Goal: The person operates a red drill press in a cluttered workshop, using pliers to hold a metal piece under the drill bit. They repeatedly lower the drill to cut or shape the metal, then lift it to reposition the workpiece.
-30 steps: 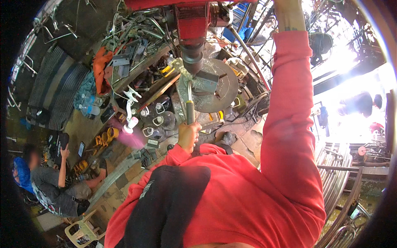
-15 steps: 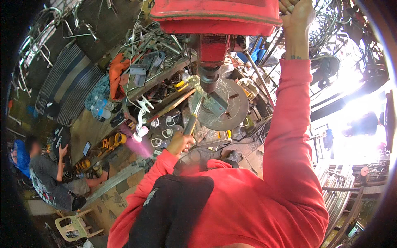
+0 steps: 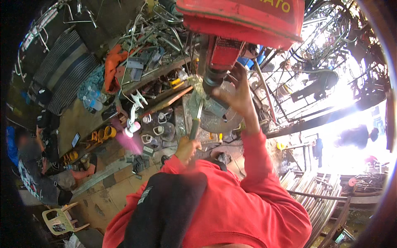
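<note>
My left hand [image 3: 188, 149] is closed round the handle of a long tool [image 3: 194, 129] with a dark-and-yellow grip. Its metal shaft reaches up toward the round worktable [image 3: 233, 124] of a red drill press [image 3: 240, 22]. Beside the drill chuck [image 3: 214, 77], my right hand [image 3: 241, 91] is raised with thumb and fingers apart; whether it touches the chuck cannot be made out. A flat metal piece [image 3: 216, 108] lies on the round table under the chuck, partly behind my right hand. Pale shavings are scattered around it.
At left, a wooden bench [image 3: 84, 124] carries metal parts and an orange cloth [image 3: 112, 68]. A small fan [image 3: 130, 138] with blurred pink blades and several plastic jugs [image 3: 166, 131] stand nearby. A person [image 3: 31, 165] sits far left, near a plastic stool [image 3: 60, 219]. Metal tubes [image 3: 314, 202] lie right.
My right hand has come down from beside the red drill head to the chuck. My left hand still grips the tool, now held more upright. The view has shifted.
</note>
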A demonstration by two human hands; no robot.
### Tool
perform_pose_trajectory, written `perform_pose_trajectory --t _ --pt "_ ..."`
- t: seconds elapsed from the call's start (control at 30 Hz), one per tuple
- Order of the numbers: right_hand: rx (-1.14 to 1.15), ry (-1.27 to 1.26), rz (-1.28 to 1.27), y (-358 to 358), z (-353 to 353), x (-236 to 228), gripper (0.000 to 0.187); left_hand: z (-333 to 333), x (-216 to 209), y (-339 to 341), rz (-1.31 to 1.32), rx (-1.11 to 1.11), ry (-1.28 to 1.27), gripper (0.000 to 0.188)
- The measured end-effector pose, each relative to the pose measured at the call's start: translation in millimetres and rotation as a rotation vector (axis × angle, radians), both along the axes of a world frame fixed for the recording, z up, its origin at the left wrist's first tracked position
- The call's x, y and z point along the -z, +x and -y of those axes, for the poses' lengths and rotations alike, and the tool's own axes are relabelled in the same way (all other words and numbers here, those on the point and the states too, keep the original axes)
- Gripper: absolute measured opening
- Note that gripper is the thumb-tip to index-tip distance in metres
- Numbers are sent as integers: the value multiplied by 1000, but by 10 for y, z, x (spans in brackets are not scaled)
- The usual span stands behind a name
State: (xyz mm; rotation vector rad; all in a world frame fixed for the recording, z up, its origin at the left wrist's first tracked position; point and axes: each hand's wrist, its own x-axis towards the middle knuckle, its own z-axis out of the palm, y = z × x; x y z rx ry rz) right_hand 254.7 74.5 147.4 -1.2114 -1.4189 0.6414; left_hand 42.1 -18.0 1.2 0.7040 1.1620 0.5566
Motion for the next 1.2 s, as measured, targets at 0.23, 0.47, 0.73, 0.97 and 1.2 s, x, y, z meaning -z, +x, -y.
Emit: perform_pose_trajectory --t 0.23,0.47,0.73,0.97,1.2 --pt "-439 -125 -60 141 -572 290 63 -146 -32 -85 30 46 2 13" --pt "507 -61 174 -574 -199 335 65 98 -133 312 23 -85 -62 16" --pt "250 105 539 132 570 -469 41 145 22 496 -83 -125 160 9" --pt "640 496 168 631 163 -1128 32 134 38 469 -2 -116 211 10" --pt "534 322 -893 250 -580 -2505 51 84 -89 346 6 -74 147 12"
